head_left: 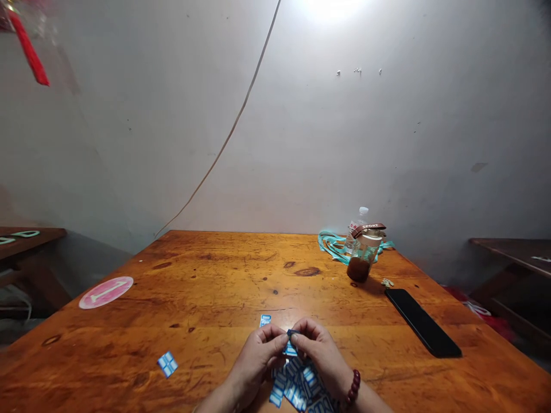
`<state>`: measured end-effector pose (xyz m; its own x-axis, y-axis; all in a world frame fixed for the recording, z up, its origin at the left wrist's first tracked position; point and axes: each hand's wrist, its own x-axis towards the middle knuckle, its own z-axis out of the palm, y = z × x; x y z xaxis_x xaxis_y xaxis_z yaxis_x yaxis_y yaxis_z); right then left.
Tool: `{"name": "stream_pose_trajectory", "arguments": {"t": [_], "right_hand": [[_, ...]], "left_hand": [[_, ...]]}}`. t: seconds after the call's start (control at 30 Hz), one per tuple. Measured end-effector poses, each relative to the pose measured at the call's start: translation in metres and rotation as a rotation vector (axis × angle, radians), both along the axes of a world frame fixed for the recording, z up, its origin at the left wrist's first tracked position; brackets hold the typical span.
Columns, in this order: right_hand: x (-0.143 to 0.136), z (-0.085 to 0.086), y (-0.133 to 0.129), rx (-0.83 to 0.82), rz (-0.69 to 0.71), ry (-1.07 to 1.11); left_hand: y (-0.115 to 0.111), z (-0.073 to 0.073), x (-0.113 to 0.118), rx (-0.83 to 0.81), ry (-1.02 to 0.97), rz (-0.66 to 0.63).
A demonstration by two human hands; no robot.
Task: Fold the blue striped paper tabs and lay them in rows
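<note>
both hands meet at the near edge of a wooden table (241,269), at the 6 o'clock end of the view, and pinch a small blue-and-white packet (291,346) between them. the left hand (257,360) closes thumb and forefinger on the packet's left side; the right hand (319,351), a dark red bead bracelet (353,388) on its wrist, grips the right side with its fingertips. the packet sits directly between the two hands, equally near to each, its long axis running roughly from 12 to 6 o'clock. just under the hands, toward 6 o'clock, lies a loose heap of matching packets (297,387). one single packet (266,320) rests flat at 11 o'clock from the hands, close by; another (167,363) lies well apart at 9 o'clock.

further out at 1 o'clock stands a clear bottle with dark liquid (364,255), a plastic water bottle (356,226) and a teal cord (333,244) behind it. a black phone (422,328) lies flat at 2 o'clock, its length angled toward the far corner. a pink round sticker (105,291) marks the table at 10 o'clock. a bare grey wall (387,143) closes the room, a thin cable (232,126) slanting across it.
</note>
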<state>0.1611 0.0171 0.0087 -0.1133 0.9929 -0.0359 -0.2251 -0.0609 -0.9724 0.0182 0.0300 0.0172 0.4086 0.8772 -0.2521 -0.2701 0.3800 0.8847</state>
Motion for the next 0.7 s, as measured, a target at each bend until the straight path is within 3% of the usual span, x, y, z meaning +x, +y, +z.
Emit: {"name": "stream_pose_trajectory", "arguments": {"t": [0.2, 0.33, 0.43, 0.53, 0.63, 0.7], "right_hand": [[-0.001, 0.002, -0.002, 0.217, -0.055, -0.143], [0.011, 0.006, 0.000, 0.295, -0.001, -0.327], [0.030, 0.007, 0.006, 0.310, 0.020, -0.595], [0.038, 0.004, 0.008, 0.337, 0.150, -0.952], [0.028, 0.003, -0.001, 0.418, 0.316, -1.169], [0.016, 0.005, -0.012, 0.468, 0.353, -1.229]], "left_hand": [[-0.007, 0.011, 0.000, -0.086, -0.137, -0.129], [-0.002, 0.009, -0.004, -0.155, -0.217, -0.157], [0.007, 0.004, -0.010, -0.152, -0.265, -0.085], [0.018, -0.002, -0.019, -0.144, -0.281, 0.046], [0.026, -0.007, -0.026, -0.116, -0.291, 0.117], [0.029, -0.008, -0.028, -0.106, -0.285, 0.138]]}}
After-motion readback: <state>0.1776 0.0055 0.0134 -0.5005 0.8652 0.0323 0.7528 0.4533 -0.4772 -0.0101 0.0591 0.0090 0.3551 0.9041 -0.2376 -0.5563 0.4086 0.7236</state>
